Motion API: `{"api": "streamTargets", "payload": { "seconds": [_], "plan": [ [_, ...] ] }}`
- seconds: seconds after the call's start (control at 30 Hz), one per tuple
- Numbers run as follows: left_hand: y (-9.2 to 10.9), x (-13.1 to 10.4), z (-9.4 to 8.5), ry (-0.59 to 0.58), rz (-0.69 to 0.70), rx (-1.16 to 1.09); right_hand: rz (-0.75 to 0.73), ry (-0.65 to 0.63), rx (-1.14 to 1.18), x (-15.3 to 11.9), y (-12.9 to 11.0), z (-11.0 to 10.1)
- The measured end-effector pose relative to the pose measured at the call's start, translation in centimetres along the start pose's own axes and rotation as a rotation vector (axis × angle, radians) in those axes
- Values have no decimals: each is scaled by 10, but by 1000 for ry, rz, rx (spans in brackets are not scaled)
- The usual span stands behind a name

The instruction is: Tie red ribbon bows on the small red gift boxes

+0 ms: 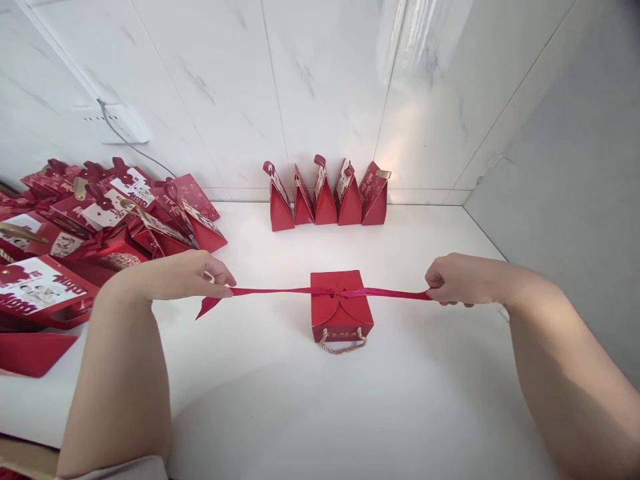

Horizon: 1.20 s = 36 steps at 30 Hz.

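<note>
A small red gift box (341, 315) sits on the white table in front of me, its top flaps folded together. A twisted gold rope handle (345, 348) hangs at its near side. Across the top runs a dark pink ribbon (273, 291), crossed or knotted at the middle and stretched taut to both sides. My left hand (193, 275) pinches one end, with a short tail hanging below the fingers. The other end is gripped by my right hand (457, 279), closed in a fist, so that end is hidden.
Several red triangular gift boxes (326, 200) stand in a row against the tiled wall (330, 87). At the left lies a pile of red boxes and bags (115, 213) with gold and red ribbons. A socket strip (120, 125) with a grey cable is on the wall.
</note>
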<state>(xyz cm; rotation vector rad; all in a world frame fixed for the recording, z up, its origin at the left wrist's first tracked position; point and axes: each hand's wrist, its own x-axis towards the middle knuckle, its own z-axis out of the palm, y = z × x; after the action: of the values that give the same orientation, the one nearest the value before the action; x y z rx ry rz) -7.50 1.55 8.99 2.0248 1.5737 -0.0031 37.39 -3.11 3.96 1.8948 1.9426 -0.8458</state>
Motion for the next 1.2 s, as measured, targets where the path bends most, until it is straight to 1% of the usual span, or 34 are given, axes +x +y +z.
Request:
{"api": "streamTargets", "payload": {
  "seconds": [0.07, 0.1, 0.17, 0.27, 0.3, 0.37, 0.43, 0.53, 0.63, 0.7, 0.77, 0.83, 0.9, 1.0, 1.13, 1.2],
  "plan": [
    [5, 2, -8, -117, -100, 121, -16, 32, 13, 3, 0, 1],
    [10, 3, -10, -152, -107, 138, -53, 61, 29, 3, -2, 2],
    [25, 5, -7, -151, -29, 145, -149, 132, 73, 0, -11, 3],
    [54, 9, 15, -81, 164, 91, -304, 203, 187, -8, -35, 5],
    [64, 11, 24, -76, 220, 55, -355, 200, 240, -10, -43, 6],
    [79, 14, 41, -114, 281, -6, -428, 162, 343, -13, -59, 8],
    [86, 17, 53, -161, 283, -44, -438, 130, 429, -11, -69, 11],
    [86, 23, 62, -240, 229, -77, -438, 104, 544, -4, -74, 15],
    [81, 28, 65, -349, 197, -124, -510, 40, 640, 1, -73, 17],
    [80, 31, 65, -409, 195, -155, -563, -19, 678, 2, -72, 18],
    [79, 32, 66, -449, 219, -185, -555, -52, 673, 1, -71, 17],
    [80, 33, 66, -451, 259, -218, -498, -66, 649, 1, -72, 18],
    [80, 33, 65, -417, 270, -245, -465, -106, 651, 1, -71, 18],
    [80, 33, 62, -384, 245, -283, -483, -181, 704, 6, -69, 20],
    [79, 30, 58, -437, 245, -334, -504, -227, 723, 11, -65, 19],
    [79, 29, 56, -433, 212, -344, -514, -276, 728, 10, -65, 18]
  ]
}}
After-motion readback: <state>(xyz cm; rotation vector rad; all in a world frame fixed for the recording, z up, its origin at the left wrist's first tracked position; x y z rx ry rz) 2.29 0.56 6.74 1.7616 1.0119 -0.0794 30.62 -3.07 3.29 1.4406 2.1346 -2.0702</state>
